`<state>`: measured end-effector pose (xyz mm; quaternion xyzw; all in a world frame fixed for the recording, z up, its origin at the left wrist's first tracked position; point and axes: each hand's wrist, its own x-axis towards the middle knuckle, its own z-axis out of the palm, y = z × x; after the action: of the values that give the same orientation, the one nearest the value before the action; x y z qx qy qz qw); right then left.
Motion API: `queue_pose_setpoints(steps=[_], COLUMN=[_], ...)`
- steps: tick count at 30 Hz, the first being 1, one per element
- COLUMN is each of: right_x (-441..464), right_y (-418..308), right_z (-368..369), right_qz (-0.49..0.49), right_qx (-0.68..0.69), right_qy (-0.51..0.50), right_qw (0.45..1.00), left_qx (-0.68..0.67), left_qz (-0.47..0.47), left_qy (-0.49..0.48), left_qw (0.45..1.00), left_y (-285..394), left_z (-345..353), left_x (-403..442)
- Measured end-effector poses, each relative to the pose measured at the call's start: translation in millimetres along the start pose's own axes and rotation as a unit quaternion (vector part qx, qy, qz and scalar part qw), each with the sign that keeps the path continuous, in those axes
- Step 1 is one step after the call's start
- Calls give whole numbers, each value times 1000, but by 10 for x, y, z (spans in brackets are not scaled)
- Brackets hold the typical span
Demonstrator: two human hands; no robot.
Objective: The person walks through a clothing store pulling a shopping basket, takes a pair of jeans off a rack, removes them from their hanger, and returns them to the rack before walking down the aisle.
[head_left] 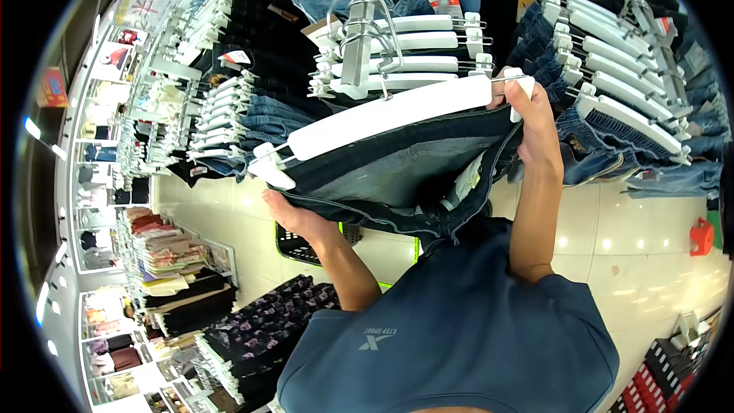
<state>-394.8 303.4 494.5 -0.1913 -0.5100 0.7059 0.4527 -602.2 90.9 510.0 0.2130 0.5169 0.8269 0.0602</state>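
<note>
A pair of dark jeans point(367, 176) hangs by its waistband from a white clip hanger point(390, 111) in front of my chest, waist opening towards me. My left hand point(294, 216) grips the waistband's left end, just below the hanger's left clip point(271, 166); some of its fingers are hidden by the cloth. On the other side, my right hand point(535, 118) is closed around the right clip point(520, 92), thumb at its top. The hanger's metal hook rises to the display arm point(358, 50). A pale label point(468, 177) shows inside the jeans.
More jeans on white hangers point(619, 53) fill the racks ahead, right and left. Behind my left arm is a black basket point(294, 243) with green edging. Floral garments point(267, 329) hang at lower left. A red object point(701, 237) and stacked boxes point(661, 375) are at right.
</note>
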Motion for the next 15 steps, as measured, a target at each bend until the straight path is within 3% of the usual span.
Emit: queue_pose_setpoints(steps=[7, 8, 9, 11, 13, 15], right_x=[13, -5, -20, -42, -65, -61], right_y=[56, 35, 18, -11, -64, -48], right_z=[-18, 5, 22, 39, 83, 103], right_qz=[26, 21, 15, -12, -29, -33], right_qx=[69, 63, 57, 55, 54, 61], right_qy=[114, 118, 122, 115, 108, 97], right_qw=[991, 991, 991, 992, 992, 993], left_qx=[130, 124, 167, 289, 337, 302], left_qz=[-7, 51, 41, 108, 267, 461], left_qy=[-7, 48, 64, 99, 126, 20], left_qw=[991, 990, 983, 946, 894, 834], left_y=[-259, -267, -271, -288, -289, -373], left_z=[-113, 28, 8, 9, 135, 93], left_x=[-186, -207, -229, -286, -416, -585])
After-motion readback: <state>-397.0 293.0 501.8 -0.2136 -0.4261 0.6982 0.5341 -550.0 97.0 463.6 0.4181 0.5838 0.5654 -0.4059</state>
